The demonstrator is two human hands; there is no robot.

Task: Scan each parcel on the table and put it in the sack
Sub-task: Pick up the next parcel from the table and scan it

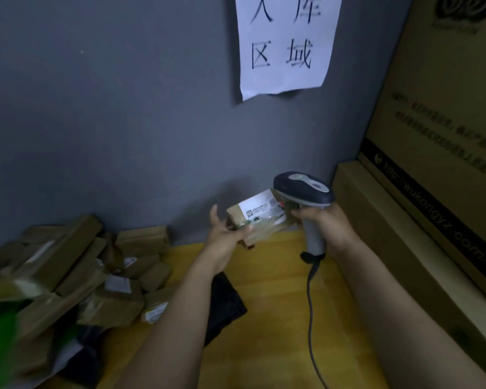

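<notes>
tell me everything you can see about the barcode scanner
The barcode scanner is a handheld, pistol-shaped unit that looks like plastic. It has a dark navy head with a light grey top panel and a light grey handle. The right hand grips the handle and holds it up above the yellow table. Its head points left and down at the white label on a small brown parcel; whether they touch is unclear. A dark cable leaves the handle's base and hangs down toward the camera.
</notes>
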